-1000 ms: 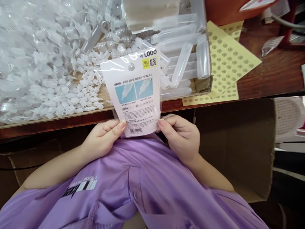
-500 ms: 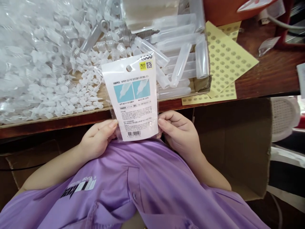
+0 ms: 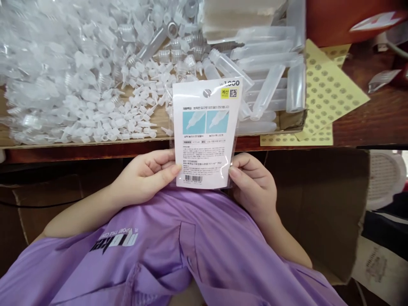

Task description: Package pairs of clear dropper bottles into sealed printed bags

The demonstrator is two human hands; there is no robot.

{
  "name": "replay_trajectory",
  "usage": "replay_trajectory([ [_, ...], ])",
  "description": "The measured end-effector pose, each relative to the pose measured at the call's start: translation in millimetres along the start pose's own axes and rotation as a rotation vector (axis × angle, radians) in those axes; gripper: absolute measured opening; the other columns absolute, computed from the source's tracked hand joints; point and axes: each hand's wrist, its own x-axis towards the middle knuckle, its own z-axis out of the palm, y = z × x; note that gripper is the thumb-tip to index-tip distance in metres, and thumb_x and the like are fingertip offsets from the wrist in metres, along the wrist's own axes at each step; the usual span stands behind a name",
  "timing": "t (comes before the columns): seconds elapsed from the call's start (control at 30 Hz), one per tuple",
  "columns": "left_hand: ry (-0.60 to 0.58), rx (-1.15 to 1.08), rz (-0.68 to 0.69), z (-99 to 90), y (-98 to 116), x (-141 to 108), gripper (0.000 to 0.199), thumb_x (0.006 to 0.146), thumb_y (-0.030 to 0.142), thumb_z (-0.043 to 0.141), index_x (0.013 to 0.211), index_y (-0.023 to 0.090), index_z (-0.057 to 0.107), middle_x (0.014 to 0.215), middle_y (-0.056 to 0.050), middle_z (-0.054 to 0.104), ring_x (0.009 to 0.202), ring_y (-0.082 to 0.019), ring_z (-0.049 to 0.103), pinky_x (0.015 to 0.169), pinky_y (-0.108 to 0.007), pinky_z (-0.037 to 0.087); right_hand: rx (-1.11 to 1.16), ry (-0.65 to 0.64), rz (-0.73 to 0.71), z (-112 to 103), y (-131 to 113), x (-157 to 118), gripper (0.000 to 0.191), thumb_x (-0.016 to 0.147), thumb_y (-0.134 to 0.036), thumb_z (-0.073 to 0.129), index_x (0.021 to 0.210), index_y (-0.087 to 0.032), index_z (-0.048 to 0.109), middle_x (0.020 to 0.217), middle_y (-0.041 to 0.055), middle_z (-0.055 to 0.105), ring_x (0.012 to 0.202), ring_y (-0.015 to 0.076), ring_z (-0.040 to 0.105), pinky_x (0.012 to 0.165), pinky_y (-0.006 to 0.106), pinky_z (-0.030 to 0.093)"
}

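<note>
A clear plastic packet with a white printed card (image 3: pixel 204 148) stands upright between my two hands, its barcode low and its hanging hole at the top. My left hand (image 3: pixel 153 172) pinches the lower left edge, thumb on the front. At the lower right edge my right hand (image 3: pixel 251 178) pinches the packet between thumb and bent fingers. Behind the packet lie small white nozzle tips (image 3: pixel 127 123) and clear ribbed caps (image 3: pixel 127 34) in a heap. Translucent tubes (image 3: pixel 269 91) lie to the right of them.
A cardboard tray edge (image 3: pixel 79 146) runs along the front of the wooden table (image 3: pixel 357 97). Yellow sticker sheets (image 3: pixel 334 85) lie right of the tubes. An open cardboard box (image 3: pixel 318 212) is below the table at right, near a white perforated basket (image 3: pixel 385 178).
The view has shifted, so the packet, both hands and the tray contents appear further right. The packet looks straighter. Both hands still hold its lower edges.
</note>
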Motion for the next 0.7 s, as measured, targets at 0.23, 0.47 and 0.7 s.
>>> replay_trajectory([
  [0.23,-0.204,-0.104,-0.036,-14.5,-6,1,0.033,0.091,0.022,0.062,0.123,0.022,0.07,0.114,-0.011,0.075,0.108,-0.027,0.07,0.098,-0.036,0.055,-0.006,0.017,-0.03,-3,7,3,0.02,0.083,-0.036,0.071,0.073,-0.021,0.061,0.059,-0.0043,0.056,0.044,0.0071,0.041,0.038,0.02,0.032],
  [0.47,-0.236,-0.266,-0.072,-20.3,1,-1,0.039,0.081,0.011,0.068,0.12,0.016,0.07,0.108,-0.013,0.076,0.102,-0.026,0.072,0.09,-0.032,0.057,-0.029,0.054,-0.095,-5,8,-1,0.013,0.085,-0.031,0.069,0.077,-0.023,0.064,0.06,-0.0049,0.055,0.046,0.006,0.038,0.043,0.02,0.033],
  [0.7,-0.056,0.046,-0.081,-7.3,9,-1,0.015,0.082,0.017,0.074,0.097,0.014,0.077,0.089,-0.005,0.08,0.083,-0.014,0.075,0.081,-0.018,0.057,0.009,0.027,-0.08,-2,6,1,0.016,0.082,-0.034,0.071,0.074,-0.023,0.064,0.06,-0.004,0.057,0.048,0.0075,0.043,0.044,0.021,0.035],
])
